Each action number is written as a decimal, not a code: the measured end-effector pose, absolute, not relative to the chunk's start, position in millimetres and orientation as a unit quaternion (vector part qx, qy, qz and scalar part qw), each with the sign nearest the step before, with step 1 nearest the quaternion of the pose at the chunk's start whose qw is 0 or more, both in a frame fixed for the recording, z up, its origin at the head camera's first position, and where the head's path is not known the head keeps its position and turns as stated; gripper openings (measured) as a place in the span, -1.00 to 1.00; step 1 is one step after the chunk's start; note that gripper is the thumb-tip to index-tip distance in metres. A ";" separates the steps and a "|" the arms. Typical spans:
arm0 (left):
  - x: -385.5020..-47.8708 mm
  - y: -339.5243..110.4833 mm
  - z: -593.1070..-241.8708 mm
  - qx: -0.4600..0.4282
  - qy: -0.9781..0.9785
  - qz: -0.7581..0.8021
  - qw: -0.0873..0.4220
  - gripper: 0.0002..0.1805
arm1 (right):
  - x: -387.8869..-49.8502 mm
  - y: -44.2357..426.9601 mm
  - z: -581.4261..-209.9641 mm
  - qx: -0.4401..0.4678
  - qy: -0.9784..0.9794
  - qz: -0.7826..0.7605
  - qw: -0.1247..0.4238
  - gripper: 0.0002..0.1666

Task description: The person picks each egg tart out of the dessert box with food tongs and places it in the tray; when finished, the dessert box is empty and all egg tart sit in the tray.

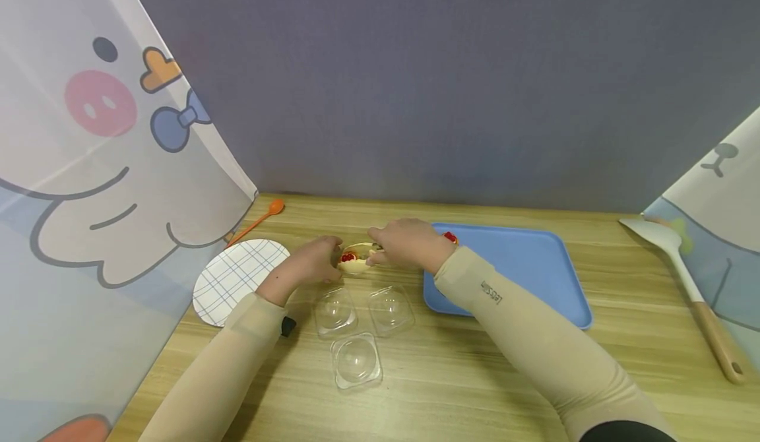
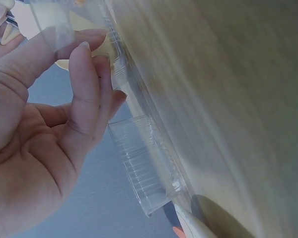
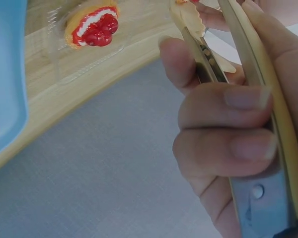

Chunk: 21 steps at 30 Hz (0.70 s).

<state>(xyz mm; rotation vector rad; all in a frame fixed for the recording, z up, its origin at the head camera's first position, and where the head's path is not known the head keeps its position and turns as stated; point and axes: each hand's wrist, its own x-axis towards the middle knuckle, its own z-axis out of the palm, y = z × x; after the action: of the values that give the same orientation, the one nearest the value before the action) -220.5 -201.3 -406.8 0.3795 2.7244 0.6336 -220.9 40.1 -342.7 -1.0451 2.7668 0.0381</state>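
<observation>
My right hand [image 1: 410, 243] grips metal tongs [image 3: 260, 198] with cream-coloured, scallop-edged tips [image 3: 191, 20]. The tips reach toward a clear plastic box [image 2: 97, 15] between my hands, and a bit of red and orange shows beside them. With curled fingers, my left hand [image 1: 309, 262] holds the side of that box. A small red-berry pastry [image 1: 348, 257] shows between my hands in the head view. Another berry pastry with white cream [image 3: 97, 27] sits in a clear box in the right wrist view. My fingers partly cover the held box.
Three clear domed plastic boxes [image 1: 356, 361] lie in front of my hands. Right of them is a blue tray [image 1: 516, 264] with a red-topped pastry [image 1: 451, 237]. A checked plate [image 1: 237, 277] and an orange spoon [image 1: 261, 219] lie left; a white spatula [image 1: 683, 270] lies far right.
</observation>
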 end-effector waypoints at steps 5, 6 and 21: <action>-219.5 -201.1 -406.7 0.129 0.953 0.223 0.160 -0.02 | -221.5 46.3 -346.1 -0.345 0.935 0.005 0.079 -0.45; -219.6 -201.0 -406.8 0.129 0.953 0.221 0.159 -0.03 | -221.6 47.9 -346.1 -0.345 0.935 0.002 0.076 -0.48; -222.4 -201.5 -407.9 0.150 0.958 0.198 0.141 -0.01 | -220.7 94.7 -340.4 -0.315 0.941 -0.097 0.077 -0.54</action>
<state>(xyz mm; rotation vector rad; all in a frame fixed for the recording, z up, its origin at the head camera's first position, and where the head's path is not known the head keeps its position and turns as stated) -222.4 -201.5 -407.9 0.4317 2.7665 0.5729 -220.7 94.7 -340.4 -0.9436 2.8191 -0.2921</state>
